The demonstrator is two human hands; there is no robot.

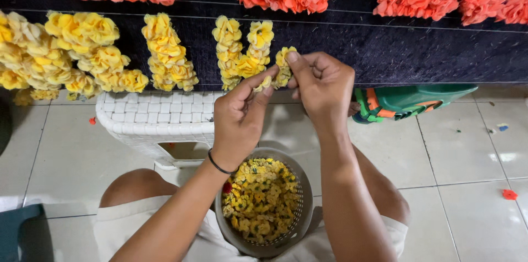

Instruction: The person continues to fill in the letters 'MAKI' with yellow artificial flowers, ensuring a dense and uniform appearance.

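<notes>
A short strand of small yellow flowers (pixel 284 67) hangs upright at the upper centre of the frame, a loose yellow blossom (pixel 265 83) just beside its lower end.

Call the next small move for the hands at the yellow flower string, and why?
Probably slide the loose yellow flower pinched in the left hand up against the short strand the right hand holds: that strand looks shorter than its neighbours, and the basket still holds plenty of blooms.
</notes>
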